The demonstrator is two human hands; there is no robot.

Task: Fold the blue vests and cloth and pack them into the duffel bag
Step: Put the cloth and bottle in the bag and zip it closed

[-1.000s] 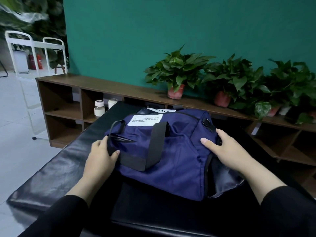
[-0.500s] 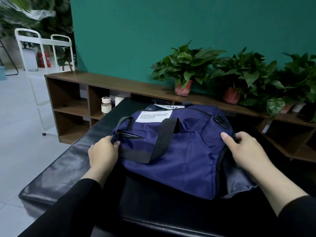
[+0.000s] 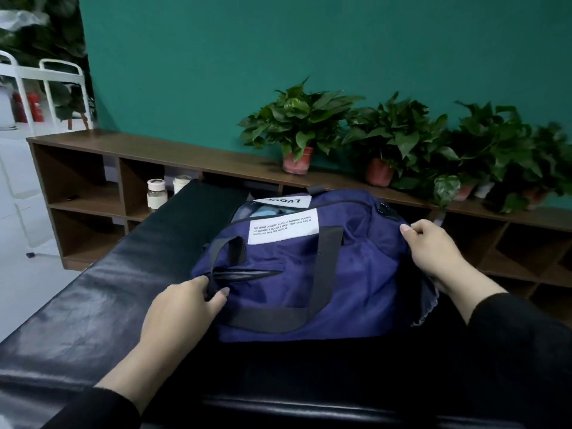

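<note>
A navy duffel bag (image 3: 309,267) with dark straps and white labels lies on a black padded table (image 3: 93,305). Through its top opening, a bit of light blue cloth (image 3: 267,210) shows inside. My left hand (image 3: 182,308) pinches the dark strap at the bag's left end between thumb and fingers. At the bag's right end, my right hand (image 3: 433,249) grips the fabric with curled fingers.
A low wooden shelf (image 3: 123,144) runs along the green wall behind the table, with potted plants (image 3: 297,128) on top and two small jars (image 3: 157,193) in a cubby. White metal chairs (image 3: 46,88) stand at the far left on a pale floor.
My left hand has shifted from resting on the bag's left end to pinching the strap. My right hand has curled onto the fabric at the right end. The view has tilted slightly.
</note>
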